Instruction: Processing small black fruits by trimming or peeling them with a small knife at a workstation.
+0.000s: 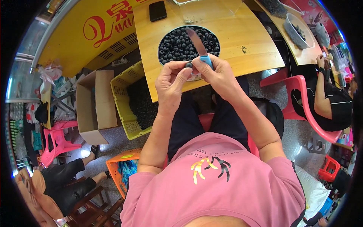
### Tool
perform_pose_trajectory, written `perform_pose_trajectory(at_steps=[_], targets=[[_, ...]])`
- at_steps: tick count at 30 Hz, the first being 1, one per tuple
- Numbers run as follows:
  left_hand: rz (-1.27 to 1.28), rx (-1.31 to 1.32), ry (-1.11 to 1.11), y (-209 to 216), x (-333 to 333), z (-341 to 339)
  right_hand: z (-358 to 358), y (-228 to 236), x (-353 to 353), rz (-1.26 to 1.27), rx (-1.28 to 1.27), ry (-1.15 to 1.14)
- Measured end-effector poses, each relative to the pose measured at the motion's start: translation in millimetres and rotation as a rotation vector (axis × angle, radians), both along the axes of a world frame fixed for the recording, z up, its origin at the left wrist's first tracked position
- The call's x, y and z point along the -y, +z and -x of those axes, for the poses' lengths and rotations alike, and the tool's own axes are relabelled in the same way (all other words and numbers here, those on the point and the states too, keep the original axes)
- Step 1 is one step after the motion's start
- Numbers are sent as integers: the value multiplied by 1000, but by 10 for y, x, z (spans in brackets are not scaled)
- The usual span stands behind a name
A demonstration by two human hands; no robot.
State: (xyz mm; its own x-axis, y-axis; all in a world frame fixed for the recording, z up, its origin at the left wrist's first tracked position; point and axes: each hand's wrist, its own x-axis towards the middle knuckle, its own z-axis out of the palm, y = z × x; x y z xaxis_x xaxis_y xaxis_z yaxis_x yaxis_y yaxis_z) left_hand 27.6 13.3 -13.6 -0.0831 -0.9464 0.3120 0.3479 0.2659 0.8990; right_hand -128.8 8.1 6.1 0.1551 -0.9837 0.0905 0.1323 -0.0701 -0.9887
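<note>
Between the fingertips of my left hand (172, 81), closed in a pinch, is a small dark round berry-like piece (188, 65); its exact kind I cannot tell. My right hand (219, 75) is wrapped round the blue handle of a knife (198, 43), its blade pointing up and away from me. The right fingertips are close beside the piece, and I cannot tell whether they touch it. Just beyond both hands, a round bowl (159, 48) sits on the wooden table (242, 34), full of similar dark pieces with pale spots. Part of its near side is hidden by my hands.
A dark phone (157, 11) lies at the far left of the table. Below its left edge stand a yellow crate (118, 97) of dark bits and a cardboard box (104, 98). At right, another person (321, 94) sits by a pink chair (302, 94) and a clear tub (308, 39).
</note>
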Motion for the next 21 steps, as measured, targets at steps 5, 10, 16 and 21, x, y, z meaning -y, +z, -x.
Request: perform_pose_trajectory(at_steps=[5,10,16,21], targets=[[-69,-99,-15,-34,21,0,7,75,-63,411,-364,-126],[-57,-101,-23,-14,25,31,117,133,-61,660,-681,-160],[-57,-81,-44,5,35,32,156,133,-41,720,-753,-205],[-70,-104,-78,7,46,32,155,97,-26,732,-763,-220]])
